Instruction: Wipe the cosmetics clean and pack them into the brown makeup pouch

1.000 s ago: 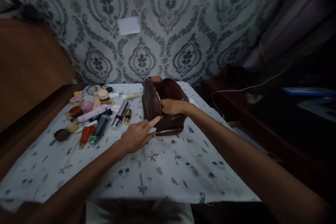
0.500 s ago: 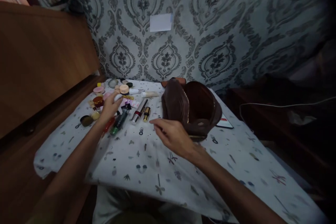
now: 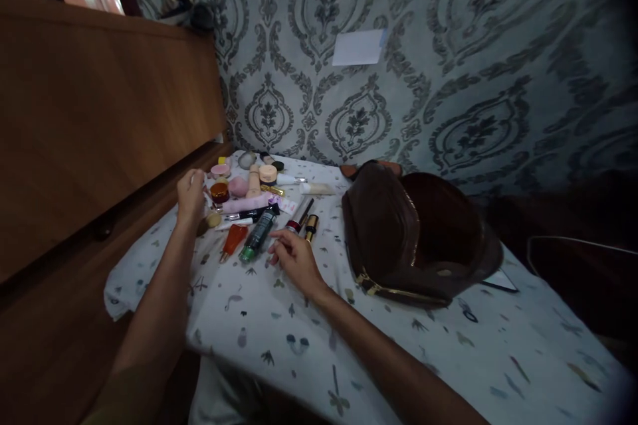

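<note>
My left hand point(image 3: 190, 194) is closed at the left edge of a spread of cosmetics; anything inside its curled fingers is hidden. Beside it lie an amber jar point(image 3: 219, 192), a pink jar point(image 3: 220, 171) and a pink sponge point(image 3: 238, 186). My right hand point(image 3: 295, 260) hovers low with fingers loosely apart, holding nothing visible. Nearest to it are a dark tube with a green cap point(image 3: 259, 234), a silver-and-red lip gloss tube point(image 3: 301, 215) and a gold lipstick point(image 3: 312, 228). An orange tube point(image 3: 234, 239) lies left of the green-capped one.
A brown bag point(image 3: 383, 232), unzipped, stands on the patterned cloth point(image 3: 299, 319) to the right. A tablet-like flat object point(image 3: 501, 280) shows partly behind it. A wooden panel point(image 3: 109, 93) rises at the left, and a white cable point(image 3: 573, 239) runs at the far right.
My left hand has moved from over the middle of the cosmetics to their left edge. My right hand has shifted left, away from the bag, towards the tubes. The view has turned left.
</note>
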The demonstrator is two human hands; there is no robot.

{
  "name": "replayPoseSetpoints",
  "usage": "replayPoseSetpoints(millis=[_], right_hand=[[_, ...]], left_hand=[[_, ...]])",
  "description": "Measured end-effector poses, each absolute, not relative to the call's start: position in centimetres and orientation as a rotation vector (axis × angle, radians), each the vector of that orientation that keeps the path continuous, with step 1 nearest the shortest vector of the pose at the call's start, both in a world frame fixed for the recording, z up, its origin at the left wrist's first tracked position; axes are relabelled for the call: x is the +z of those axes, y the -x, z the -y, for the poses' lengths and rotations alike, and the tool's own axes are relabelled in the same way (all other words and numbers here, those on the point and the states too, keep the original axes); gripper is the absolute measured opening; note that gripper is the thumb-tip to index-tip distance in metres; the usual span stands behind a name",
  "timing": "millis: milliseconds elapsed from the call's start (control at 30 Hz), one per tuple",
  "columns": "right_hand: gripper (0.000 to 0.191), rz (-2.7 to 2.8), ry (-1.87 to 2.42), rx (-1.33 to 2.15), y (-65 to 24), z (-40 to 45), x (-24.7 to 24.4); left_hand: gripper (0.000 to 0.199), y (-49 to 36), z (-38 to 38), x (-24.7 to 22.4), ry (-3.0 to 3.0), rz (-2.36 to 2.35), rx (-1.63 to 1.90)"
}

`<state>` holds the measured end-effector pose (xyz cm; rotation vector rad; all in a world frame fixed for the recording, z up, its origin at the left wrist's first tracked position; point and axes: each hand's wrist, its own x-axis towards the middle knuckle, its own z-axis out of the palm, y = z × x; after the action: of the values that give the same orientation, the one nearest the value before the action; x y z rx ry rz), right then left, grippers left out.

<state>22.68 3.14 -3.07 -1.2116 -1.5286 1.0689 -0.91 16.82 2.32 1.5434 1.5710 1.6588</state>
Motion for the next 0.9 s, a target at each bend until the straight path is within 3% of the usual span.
replayPoseSetpoints(millis=[200,367,533,733,900], right_hand=[[0.021,1.406,1.092,1.093,-22.1,-2.8,-5.7],[0.02,1.447,1.111,1.08,-22.3,-2.4,-5.1],[0.022,1.462,1.15,1.073,-22.4,-2.4,-5.2],[0.02,1.48,1.155,1.079,-22.5,-2.5,-5.2],[0.02,1.476,1.143,1.077,-22.5,-2.5,-5.1]], left_hand=[[0.034,2.7,-21.6,3.7,-1.581,-1.885,1.423],[0.017,2.7,-27.4,4.4,-1.669,-2.144,1.013],[0.043,1.9,-29.8,3.0,-1.709,-2.27,0.727],[0.044,1.4,-31.3,2.3,-1.736,-2.298,0.622],[0.044,1.8,-31.3,2.5,-1.793,-2.117,0.791]])
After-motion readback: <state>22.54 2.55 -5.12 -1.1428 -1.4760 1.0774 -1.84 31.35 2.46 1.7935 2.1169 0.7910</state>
